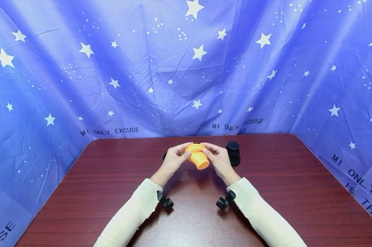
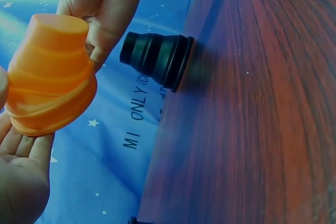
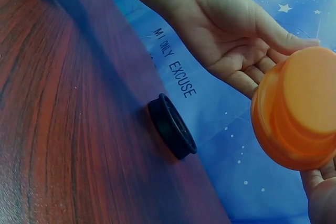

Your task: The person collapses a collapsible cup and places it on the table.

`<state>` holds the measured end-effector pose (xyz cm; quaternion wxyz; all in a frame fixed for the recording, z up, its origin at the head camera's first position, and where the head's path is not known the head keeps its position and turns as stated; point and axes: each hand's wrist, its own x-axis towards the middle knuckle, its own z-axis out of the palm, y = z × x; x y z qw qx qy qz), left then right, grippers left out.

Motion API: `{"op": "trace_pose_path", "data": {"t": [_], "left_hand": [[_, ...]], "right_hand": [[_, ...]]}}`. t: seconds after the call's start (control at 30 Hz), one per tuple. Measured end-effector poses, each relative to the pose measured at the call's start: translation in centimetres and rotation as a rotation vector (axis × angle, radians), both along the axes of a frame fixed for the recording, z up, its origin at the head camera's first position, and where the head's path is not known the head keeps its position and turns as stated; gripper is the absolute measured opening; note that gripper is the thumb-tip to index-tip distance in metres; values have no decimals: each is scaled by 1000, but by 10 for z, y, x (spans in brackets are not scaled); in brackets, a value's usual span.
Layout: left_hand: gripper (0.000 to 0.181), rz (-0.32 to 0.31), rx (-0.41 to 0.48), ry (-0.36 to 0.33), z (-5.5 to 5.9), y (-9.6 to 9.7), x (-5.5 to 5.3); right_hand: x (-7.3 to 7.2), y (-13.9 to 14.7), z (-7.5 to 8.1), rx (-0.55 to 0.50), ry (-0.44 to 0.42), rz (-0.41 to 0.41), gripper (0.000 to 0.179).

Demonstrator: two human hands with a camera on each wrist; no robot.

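Both hands hold an orange collapsible cup (image 1: 199,160) in the air over the table, its wide rim up and away and its narrow base toward me. The left hand (image 1: 172,159) grips the rim's left side, thumb in front and fingers behind. On the opposite side the right hand (image 1: 220,159) pinches the rim the same way. One side of the cup's wall looks folded in the left wrist view. Behind the right hand a black tapered collapsible cup (image 1: 233,152) stands on its wide rim. A low, round black piece (image 3: 172,127) lies beyond the left hand, mostly hidden in the head view.
The dark red wood-grain table (image 1: 186,212) ends at a back edge just past the black things. A blue curtain (image 1: 167,68) with white stars and lettering hangs around its back and sides. A small black camera (image 1: 165,200) sits on each wrist.
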<state>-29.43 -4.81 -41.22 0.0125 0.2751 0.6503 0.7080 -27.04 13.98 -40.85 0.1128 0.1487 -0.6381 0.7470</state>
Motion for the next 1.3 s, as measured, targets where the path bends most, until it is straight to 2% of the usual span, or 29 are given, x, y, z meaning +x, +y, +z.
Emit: {"op": "trace_pose_path", "data": {"t": [0.13,0.3,0.4,0.5,0.73,0.87,1.07,1.3], "left_hand": [[37,11,-2,-10,5,1,3],[36,20,-1,-10,19,2,14],[35,24,7,-9,23,2,17],[35,31,16,-10,22,3,17],[32,59,36,-41,5,3,1],[33,45,46,-39,0,2,-2],[35,4,40,-34,-1,-1,-2],[38,-9,-39,-61,3,-2,3]], "right_hand": [[1,-1,1,-5,6,-13,33],[1,-1,1,2,19,-23,32],[-1,-1,0,2,26,-22,32],[-2,0,-1,2,36,-22,32],[-1,-1,1,44,65,-30,28],[1,-2,3,75,85,-47,26],[2,-2,5,108,85,-76,29],[6,-1,10,170,48,-31,29]]}}
